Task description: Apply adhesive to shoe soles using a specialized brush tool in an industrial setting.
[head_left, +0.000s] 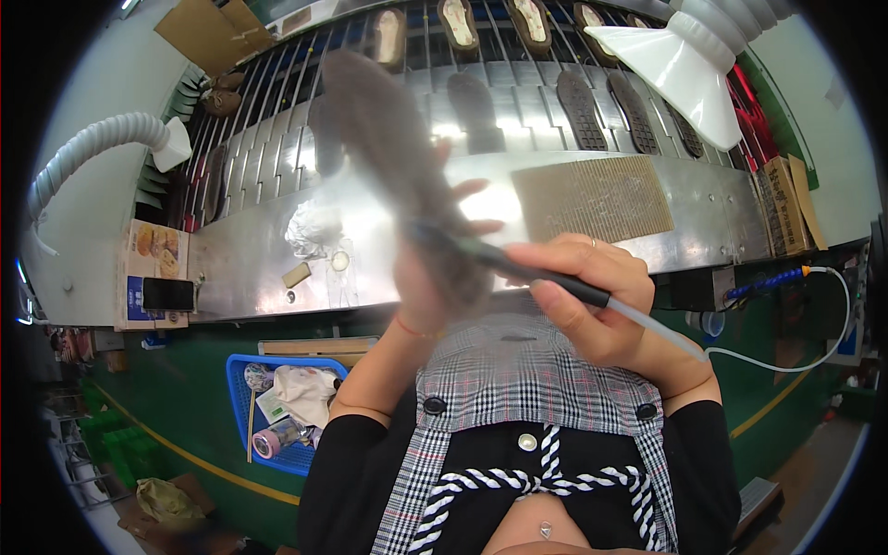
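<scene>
Sole (pixel 384 120), grasped by the left hand (pixel 413 285), slants from near right to far left; the right hand (pixel 601 287), beside its near end, grips a black tool (pixel 507 264) pointing left.

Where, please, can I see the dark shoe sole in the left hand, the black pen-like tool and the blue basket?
Dark shoe sole (pixel 409 176): head view, its blurred middle.
Black pen-like tool (pixel 583 289): head view, its handle.
Blue basket (pixel 238 393): head view, its left wall.
</scene>
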{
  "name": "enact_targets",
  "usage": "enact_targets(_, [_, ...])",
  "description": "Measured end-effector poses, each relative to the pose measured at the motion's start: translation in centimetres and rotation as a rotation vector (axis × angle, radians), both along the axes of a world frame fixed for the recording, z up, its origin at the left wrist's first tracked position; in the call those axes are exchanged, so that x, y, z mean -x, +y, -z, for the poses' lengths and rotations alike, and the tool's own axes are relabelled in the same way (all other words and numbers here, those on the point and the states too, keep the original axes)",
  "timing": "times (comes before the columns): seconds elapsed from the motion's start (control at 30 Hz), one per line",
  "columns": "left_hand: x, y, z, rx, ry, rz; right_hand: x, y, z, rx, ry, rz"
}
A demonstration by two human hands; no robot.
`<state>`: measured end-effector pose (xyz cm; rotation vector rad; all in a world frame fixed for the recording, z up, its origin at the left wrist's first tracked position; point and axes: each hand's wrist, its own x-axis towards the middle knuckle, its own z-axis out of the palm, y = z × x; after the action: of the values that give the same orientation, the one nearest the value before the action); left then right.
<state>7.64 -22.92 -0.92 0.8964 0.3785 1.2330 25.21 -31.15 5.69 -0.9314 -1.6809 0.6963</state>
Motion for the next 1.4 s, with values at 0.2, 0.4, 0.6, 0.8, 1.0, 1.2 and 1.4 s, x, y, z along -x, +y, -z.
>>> enact_targets(0.2, [1.2, 0.8, -0.3, -0.12, -0.096, 0.06, 0.2, -0.1, -0.3, -0.235, -0.044, -0.025])
enact_targets(0.4, [2.1, 1.9, -0.2, -0.183, -0.155, 0.086, 0.6, 0.3, 0.0, -0.205, -0.01, -0.127])
enact_targets(0.6, [2.8, 3.4, 0.1, -0.22, -0.117, -0.08, 0.6, 0.2, 0.4, -0.181, 0.047, -0.184])
enact_targets(0.8, [2.7, 3.7, -1.0, -0.26, -0.241, -0.073, 0.2, 0.4, 0.6, -0.093, -0.003, -0.211])
enact_targets(1.0, [3.3, 2.9, -1.8, 0.023, -0.498, 0.047, -0.3, 0.7, 0.4, -0.063, -0.018, -0.297])
enact_targets(1.2, [3.8, 2.6, -1.2, 0.117, -0.394, 0.0, -0.8, 0.6, -0.4, -0.132, -0.098, -0.308])
enact_targets(1.4, [3.9, 2.8, -0.6, 0.303, -0.626, 0.253, -1.8, 0.8, -0.7, -0.153, -0.17, -0.33])
